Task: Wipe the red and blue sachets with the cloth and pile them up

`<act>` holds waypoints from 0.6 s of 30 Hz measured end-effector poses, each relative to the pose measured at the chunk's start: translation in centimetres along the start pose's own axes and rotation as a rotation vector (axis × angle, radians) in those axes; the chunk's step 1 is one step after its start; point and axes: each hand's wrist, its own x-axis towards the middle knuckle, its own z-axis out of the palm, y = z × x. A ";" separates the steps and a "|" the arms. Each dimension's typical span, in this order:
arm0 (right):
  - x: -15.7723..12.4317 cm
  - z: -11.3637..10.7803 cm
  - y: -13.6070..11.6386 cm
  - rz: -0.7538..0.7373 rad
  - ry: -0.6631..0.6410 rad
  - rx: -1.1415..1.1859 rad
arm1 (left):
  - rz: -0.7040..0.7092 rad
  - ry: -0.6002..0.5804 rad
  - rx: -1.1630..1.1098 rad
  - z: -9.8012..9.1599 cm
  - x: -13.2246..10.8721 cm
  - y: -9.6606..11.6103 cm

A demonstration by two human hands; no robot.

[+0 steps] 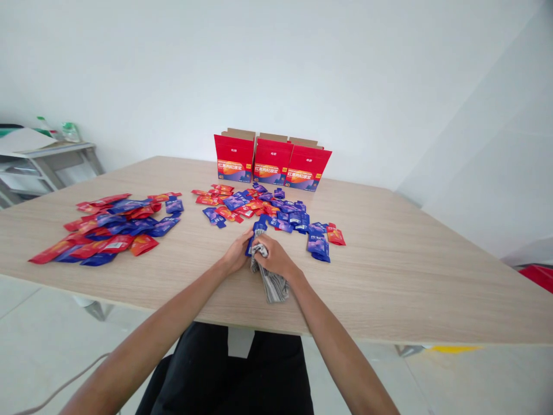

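Far left, beside the pale wall point(276, 63), a small grey side desk point(69, 150) with a sheet of white paper point(28, 140) and a clear bottle point(70, 132) with green on it. Below, light floor tiles point(26, 334) with thin joints, and a cable point(73, 378) curving across at lower left. Then the big table point(415, 259), pale wood-look top with fine grain running across, far edge near the wall. On its left side, a loose heap of red and blue packets point(116, 242), overlapping, mostly lying flat. Further right, near the front edge, above dark trousers point(242, 377), the left hand point(237, 252), fingers closed narrowly on the left side of a blue packet point(260, 225). Against that same packet, a grey striped cloth point(275, 287), bunched in the right hand point(279, 257), fingers curled tight around it, loose end trailing on the tabletop toward the front. Behind the hands, a scattered pile point(235, 200) of red and blue packets, and beyond that, near the wall, three red boxes point(271, 166) side by side, tops open. Right of the pile, a few strays, including a red packet point(336, 234). Under the table's right side, something yellow point(455, 349) on the floor. Far right, past the wall corner, a red object point(538, 276), cut off by the view, too partial to identify.
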 end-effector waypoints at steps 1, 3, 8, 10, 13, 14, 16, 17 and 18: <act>-0.1 0.2 -0.1 -0.016 -0.059 0.005 | 0.050 0.022 0.040 -0.4 0.2 0.3; -0.1 0.3 -0.2 -0.031 -0.112 0.014 | 0.156 0.076 0.218 -1.4 0.8 1.3; 0.0 -0.3 -0.4 -0.014 -0.066 -0.011 | 0.467 0.215 1.170 -6.9 2.0 6.9; 0.0 -0.6 -0.5 -0.001 -0.048 -0.030 | 0.435 0.285 1.557 -9.7 2.2 10.1; 0.0 -0.7 -0.6 -0.004 -0.046 -0.044 | 0.198 0.498 1.939 -13.3 2.1 14.4; 0.0 -0.7 -0.6 -0.009 -0.046 -0.046 | 0.141 0.554 1.982 -14.2 1.9 15.6; 0.0 -0.6 -0.7 -0.018 -0.046 -0.048 | 0.047 0.658 2.020 -15.6 1.7 17.3; 0.0 -0.6 -0.7 -0.021 -0.045 -0.049 | 0.009 0.704 2.021 -16.2 1.6 17.8; 0.0 -0.6 -0.7 -0.023 -0.044 -0.051 | -0.032 0.746 2.025 -16.7 1.5 18.1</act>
